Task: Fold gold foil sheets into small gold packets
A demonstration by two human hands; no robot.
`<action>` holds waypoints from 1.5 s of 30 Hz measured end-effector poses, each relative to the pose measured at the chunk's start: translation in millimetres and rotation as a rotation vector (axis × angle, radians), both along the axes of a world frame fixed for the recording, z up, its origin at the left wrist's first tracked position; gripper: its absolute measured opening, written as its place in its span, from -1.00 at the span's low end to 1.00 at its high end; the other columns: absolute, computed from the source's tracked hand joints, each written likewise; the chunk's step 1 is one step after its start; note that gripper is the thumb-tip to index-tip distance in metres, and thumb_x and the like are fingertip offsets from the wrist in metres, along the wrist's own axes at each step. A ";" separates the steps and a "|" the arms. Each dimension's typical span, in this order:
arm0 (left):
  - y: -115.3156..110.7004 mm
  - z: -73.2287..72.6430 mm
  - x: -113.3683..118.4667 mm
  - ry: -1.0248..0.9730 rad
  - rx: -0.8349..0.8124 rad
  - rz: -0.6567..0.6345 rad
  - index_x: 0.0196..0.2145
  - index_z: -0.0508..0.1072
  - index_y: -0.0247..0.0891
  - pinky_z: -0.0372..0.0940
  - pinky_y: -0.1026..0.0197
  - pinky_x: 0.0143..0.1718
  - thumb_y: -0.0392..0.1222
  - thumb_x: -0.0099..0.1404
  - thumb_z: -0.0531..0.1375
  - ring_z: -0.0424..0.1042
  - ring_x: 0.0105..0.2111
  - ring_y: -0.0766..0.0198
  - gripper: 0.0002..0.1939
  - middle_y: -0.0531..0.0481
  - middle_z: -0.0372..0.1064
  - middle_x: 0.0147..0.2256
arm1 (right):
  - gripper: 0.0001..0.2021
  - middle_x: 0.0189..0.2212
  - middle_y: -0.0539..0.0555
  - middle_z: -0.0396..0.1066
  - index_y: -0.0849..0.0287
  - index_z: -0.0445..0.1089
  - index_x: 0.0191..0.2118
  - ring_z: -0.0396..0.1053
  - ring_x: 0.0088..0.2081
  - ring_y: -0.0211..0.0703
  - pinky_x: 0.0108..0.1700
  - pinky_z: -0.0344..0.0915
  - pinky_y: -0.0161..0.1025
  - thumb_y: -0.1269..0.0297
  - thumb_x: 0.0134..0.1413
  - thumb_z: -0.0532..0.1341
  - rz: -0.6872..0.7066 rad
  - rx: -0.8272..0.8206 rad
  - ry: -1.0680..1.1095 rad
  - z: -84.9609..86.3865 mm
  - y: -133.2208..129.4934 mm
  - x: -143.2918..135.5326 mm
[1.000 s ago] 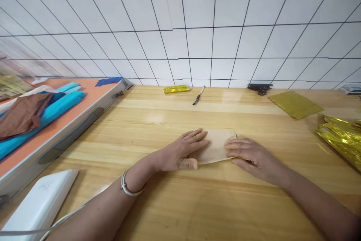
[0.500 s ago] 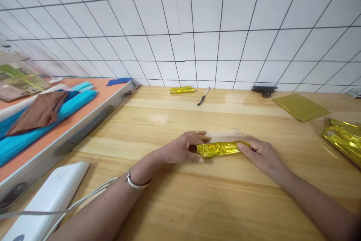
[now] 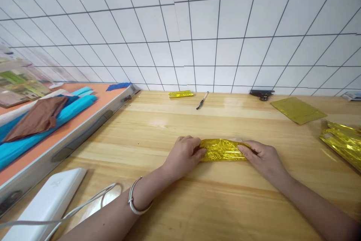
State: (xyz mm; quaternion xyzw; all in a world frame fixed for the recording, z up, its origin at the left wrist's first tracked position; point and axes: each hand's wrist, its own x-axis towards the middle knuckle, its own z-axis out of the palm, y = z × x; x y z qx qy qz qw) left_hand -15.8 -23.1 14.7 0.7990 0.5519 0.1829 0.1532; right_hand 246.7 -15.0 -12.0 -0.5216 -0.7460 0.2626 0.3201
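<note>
A strip of shiny gold foil (image 3: 222,150), folded and crinkled, stretches between my two hands just above the wooden table. My left hand (image 3: 186,154) pinches its left end between thumb and curled fingers. At the other end, my right hand (image 3: 259,154) grips the foil with the thumb on top and the fingers behind. Only a sliver of something pale shows behind the foil's upper right edge; most of it is hidden.
On the wooden table (image 3: 158,120) lie a small gold foil packet (image 3: 181,94), a pen (image 3: 202,100), a black clip-like object (image 3: 262,94), a flat gold sheet (image 3: 299,110) and more gold foil (image 3: 341,141). A white power strip (image 3: 47,203) with cables and an orange surface with fabrics (image 3: 39,118) are at left.
My left hand has closed from a looser hold onto the foil's left end. The foil now shows a wider face and covers most of the pale sheet behind it. The view has tilted slightly up.
</note>
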 end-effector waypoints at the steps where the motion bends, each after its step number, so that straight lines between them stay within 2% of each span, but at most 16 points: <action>1: -0.9 -1.0 1.8 0.039 0.038 0.009 -0.55 0.20 -0.25 0.15 0.23 -0.31 -0.19 0.24 0.09 0.29 -0.43 0.29 -0.77 0.07 0.27 -0.53 | -0.71 -0.28 0.01 0.50 0.07 0.44 -0.17 0.44 -0.29 -0.11 -0.26 0.37 -0.22 0.08 0.15 0.06 -0.012 0.005 -0.018 -0.7 0.4 0.0; 5: -2.5 -7.8 4.0 0.149 0.094 0.025 -0.46 0.24 -0.24 0.16 0.22 -0.33 -0.26 0.22 0.08 0.32 -0.41 0.25 -0.90 0.04 0.33 -0.47 | -0.75 -0.29 -0.05 0.51 0.01 0.42 -0.17 0.44 -0.31 -0.13 -0.32 0.35 -0.23 0.11 0.13 0.07 -0.071 0.034 -0.242 -0.7 1.7 -0.6; 8: -3.8 -8.4 4.2 0.216 0.124 0.020 -0.39 0.28 -0.24 0.21 0.18 -0.32 -0.29 0.24 0.05 0.34 -0.37 0.21 -0.94 -0.01 0.36 -0.41 | -0.77 -0.26 -0.04 0.50 0.01 0.41 -0.19 0.44 -0.27 -0.12 -0.27 0.35 -0.20 0.12 0.14 0.06 -0.067 0.092 -0.408 -0.8 2.3 -1.7; 11: -9.6 -4.6 8.9 0.226 0.231 -0.051 -0.24 0.34 -0.25 0.22 0.07 -0.10 -0.30 0.29 -0.01 0.34 -0.14 0.13 -0.84 -0.11 0.38 -0.18 | -0.76 -0.20 -0.01 0.49 0.01 0.40 -0.17 0.43 -0.22 -0.11 -0.21 0.34 -0.18 0.15 0.16 0.04 -0.040 0.155 -0.483 -3.5 3.5 -2.1; 14: -21.0 -3.4 19.0 0.230 0.312 -0.286 0.04 0.26 -0.24 -0.03 -0.02 0.18 -0.19 0.35 -0.04 0.05 0.19 0.08 -0.67 -0.12 0.12 0.17 | -0.74 -0.19 0.00 0.49 0.00 0.41 -0.15 0.43 -0.21 -0.11 -0.20 0.35 -0.17 0.14 0.17 0.03 -0.023 0.190 -0.520 -6.6 5.0 -1.4; 16: -29.1 -5.8 26.3 0.272 0.289 -0.409 0.17 0.13 -0.29 -0.21 -0.06 0.26 -0.02 0.36 -0.05 -0.21 0.28 0.04 -0.50 -0.13 -0.12 0.27 | -0.73 -0.19 0.00 0.49 0.00 0.41 -0.14 0.44 -0.20 -0.10 -0.20 0.35 -0.16 0.13 0.16 0.03 -0.015 0.207 -0.529 -7.8 5.9 -0.8; 19: -37.0 -11.5 32.6 0.285 0.165 -0.464 0.24 0.02 -0.38 -0.24 -0.01 0.27 0.18 0.34 -0.14 -0.31 0.30 0.02 -0.31 -0.20 -0.24 0.29 | -0.72 -0.18 -0.01 0.49 -0.01 0.42 -0.15 0.44 -0.21 -0.10 -0.20 0.35 -0.15 0.10 0.16 0.03 -0.025 0.200 -0.520 -8.7 7.4 0.0; 23: -39.2 -13.2 31.5 0.253 0.023 -0.431 0.26 -0.05 -0.40 -0.21 -0.06 0.25 0.28 0.31 -0.23 -0.33 0.29 -0.07 -0.21 -0.26 -0.27 0.29 | -0.73 -0.19 -0.01 0.48 -0.01 0.40 -0.16 0.43 -0.23 -0.11 -0.23 0.34 -0.18 0.09 0.16 0.02 -0.020 0.142 -0.482 -7.3 10.7 1.1; 28: -39.4 -7.6 30.1 0.255 -0.009 -0.400 0.26 -0.04 -0.38 -0.24 -0.17 0.23 0.31 0.29 -0.23 -0.37 0.28 -0.13 -0.19 -0.29 -0.28 0.28 | -0.73 -0.35 -0.01 0.48 0.02 0.38 -0.23 0.42 -0.36 -0.13 -0.42 0.26 -0.24 0.07 0.15 0.01 -0.013 0.088 -0.486 0.3 15.5 2.2; 32: -40.1 -5.3 31.1 0.260 -0.005 -0.400 0.27 -0.06 -0.37 -0.24 -0.18 0.22 0.31 0.28 -0.24 -0.36 0.28 -0.15 -0.18 -0.33 -0.29 0.28 | -0.72 -0.54 -0.06 0.43 0.03 0.34 -0.23 0.37 -0.53 -0.14 -0.55 0.16 -0.27 0.00 0.13 0.01 -0.114 -0.013 -0.567 2.1 17.4 4.0; 34: -40.3 -5.1 31.1 0.258 -0.005 -0.399 0.27 -0.04 -0.37 -0.23 -0.18 0.22 0.31 0.29 -0.25 -0.35 0.28 -0.15 -0.19 -0.34 -0.28 0.28 | -0.70 -0.48 -0.03 0.46 0.04 0.32 -0.16 0.39 -0.51 -0.11 -0.54 0.19 -0.24 0.00 0.12 0.03 -0.177 0.002 -0.597 1.1 16.3 5.5; 36: -40.0 -6.0 30.7 0.263 -0.008 -0.395 0.26 -0.03 -0.37 -0.21 -0.19 0.21 0.31 0.29 -0.25 -0.33 0.28 -0.16 -0.19 -0.36 -0.28 0.28 | -0.68 -0.32 0.05 0.48 0.06 0.30 -0.08 0.42 -0.38 -0.05 -0.43 0.28 -0.18 0.05 0.14 0.02 -0.217 0.113 -0.593 0.8 12.8 5.4; 38: -39.4 -7.8 30.4 0.269 0.002 -0.394 0.26 -0.03 -0.36 -0.20 -0.20 0.20 0.32 0.28 -0.24 -0.32 0.28 -0.17 -0.18 -0.36 -0.27 0.28 | -0.68 -0.15 0.14 0.44 0.11 0.31 -0.04 0.39 -0.17 0.00 -0.20 0.32 -0.09 0.13 0.17 0.01 -0.174 0.287 -0.574 1.3 6.4 1.0; 41: -37.7 -11.1 30.5 0.264 0.040 -0.402 0.26 -0.02 -0.35 -0.22 -0.19 0.21 0.32 0.28 -0.24 -0.33 0.28 -0.15 -0.18 -0.32 -0.26 0.28 | -0.61 0.07 0.19 0.30 0.19 0.27 0.07 0.21 0.10 0.03 0.10 0.15 0.01 0.14 0.21 -0.01 0.070 0.422 -0.600 1.0 -7.6 -13.9; 43: -36.6 -12.6 30.4 0.255 0.052 -0.409 0.26 -0.04 -0.35 -0.24 -0.17 0.22 0.31 0.28 -0.23 -0.35 0.28 -0.14 -0.19 -0.28 -0.28 0.29 | -0.45 0.23 0.19 0.06 0.24 0.05 0.23 0.03 0.22 0.01 0.17 0.08 0.00 0.05 0.22 -0.04 0.262 0.407 -0.648 -1.7 -17.4 -24.4; 45: -36.0 -13.9 28.9 0.245 0.052 -0.421 0.28 -0.10 -0.35 -0.24 -0.16 0.23 0.31 0.28 -0.20 -0.36 0.28 -0.14 -0.18 -0.27 -0.31 0.29 | -0.34 0.30 0.20 -0.13 0.28 -0.16 0.31 -0.15 0.29 -0.01 0.23 -0.01 -0.01 -0.01 0.22 -0.06 0.361 0.372 -0.696 -5.6 -24.9 -30.3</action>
